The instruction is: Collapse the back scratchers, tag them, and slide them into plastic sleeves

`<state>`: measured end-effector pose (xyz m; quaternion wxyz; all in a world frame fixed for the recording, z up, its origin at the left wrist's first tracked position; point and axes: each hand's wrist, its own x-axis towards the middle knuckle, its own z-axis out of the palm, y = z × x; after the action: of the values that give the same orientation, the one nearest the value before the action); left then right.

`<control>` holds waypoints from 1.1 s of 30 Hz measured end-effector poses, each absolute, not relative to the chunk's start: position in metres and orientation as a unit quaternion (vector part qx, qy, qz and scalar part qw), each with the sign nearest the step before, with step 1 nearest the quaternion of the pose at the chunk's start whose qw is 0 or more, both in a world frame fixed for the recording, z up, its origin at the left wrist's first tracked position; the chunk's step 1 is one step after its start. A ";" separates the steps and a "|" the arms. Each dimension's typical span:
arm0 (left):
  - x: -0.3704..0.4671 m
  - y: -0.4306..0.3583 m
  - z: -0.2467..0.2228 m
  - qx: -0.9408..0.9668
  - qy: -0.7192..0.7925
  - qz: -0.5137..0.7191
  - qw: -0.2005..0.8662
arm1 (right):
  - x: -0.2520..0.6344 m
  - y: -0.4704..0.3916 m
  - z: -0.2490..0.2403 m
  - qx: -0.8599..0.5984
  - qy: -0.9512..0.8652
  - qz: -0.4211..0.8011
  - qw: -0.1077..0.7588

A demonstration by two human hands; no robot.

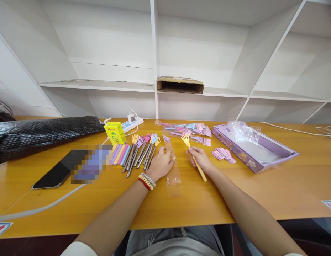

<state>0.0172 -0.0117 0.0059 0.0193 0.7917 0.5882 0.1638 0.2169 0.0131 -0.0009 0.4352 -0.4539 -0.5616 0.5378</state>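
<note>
As can be seen in the head view, gripping 1 yellow claw scratcher (200, 170) in the right hand (200, 158) — closed round the upper handle, just below the claw, with claw pointing away from the body and handle end sloping back. Probably held there to keep claw and lower handle both exposed.

Resting the left hand (160, 163) with fingers curled, over or just beside the near-side edge of a clear plastic sleeve (173, 180); cannot tell whether pinching film or merely pressing. Perhaps placed so to stop light film from sliding. Sleeve seen lying lengthwise between the 2 hands, likely for easy reach by either.

To the left of the left hand, noted a group of metal-shafted scratchers (135, 154), claws facing away, and a row of coloured tubes (119, 154) next to a yellow box (115, 133). Apparently grouped by kind, within reach. Beyond the hands, found bagged scratchers (190, 128) in a loose heap.

To the right, logged pink cards (223, 154), fanned and overlapping, then a purple tray (238, 153) with clear plastic inside — presumably set aside to leave working room on the wooden table (197, 209).
</note>
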 end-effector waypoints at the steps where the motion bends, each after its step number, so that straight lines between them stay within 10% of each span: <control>1: 0.018 -0.012 0.006 0.790 0.589 0.167 0.014 | 0.217 0.013 -0.001 -0.454 -0.558 0.538 0.440; 19: 0.019 -0.009 -0.005 0.808 0.549 0.213 0.019 | 0.212 0.012 -0.001 -0.465 -0.583 0.520 0.416; 33: 0.027 -0.032 0.024 0.899 0.310 0.204 0.231 | 0.230 0.025 0.007 -0.448 -0.325 0.485 0.677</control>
<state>0.0272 -0.0316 0.0245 0.2311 0.8993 0.3098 0.2044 0.2305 0.0248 0.0071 0.6768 -0.4485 -0.3255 0.4846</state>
